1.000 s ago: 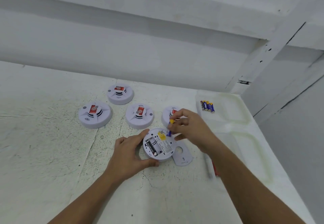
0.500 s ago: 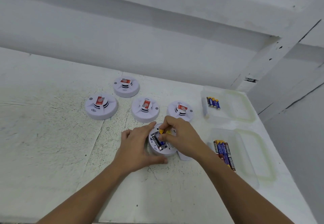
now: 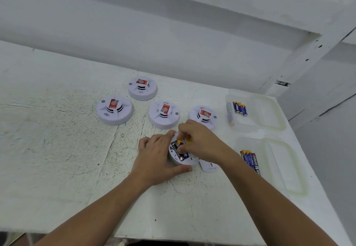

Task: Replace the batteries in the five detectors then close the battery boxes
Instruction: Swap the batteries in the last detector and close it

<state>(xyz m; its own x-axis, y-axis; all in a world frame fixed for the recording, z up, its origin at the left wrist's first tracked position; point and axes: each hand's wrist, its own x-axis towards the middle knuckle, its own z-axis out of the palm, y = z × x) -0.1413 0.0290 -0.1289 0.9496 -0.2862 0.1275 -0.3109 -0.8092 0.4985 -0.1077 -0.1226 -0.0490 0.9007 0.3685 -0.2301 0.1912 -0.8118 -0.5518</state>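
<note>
Gripping the upturned detector (image 3: 189, 162) by its rim with the left hand (image 3: 156, 156), fingers and thumb curled round it. Pinching a blue-and-yellow battery (image 3: 180, 143) with the right hand (image 3: 200, 140), seating it in the open battery box (image 3: 174, 146). Working with the loose cover (image 3: 209, 167) just under the right wrist, four face-up detectors (image 3: 163, 114) beyond both hands, spare batteries (image 3: 250, 160) right of the right forearm.

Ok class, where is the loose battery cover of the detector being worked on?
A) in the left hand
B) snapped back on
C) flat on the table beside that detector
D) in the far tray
C: the white cover lies flat on the table beside the upturned detector. The left hand grips only that detector, and the right hand holds a battery at its open box.
</note>
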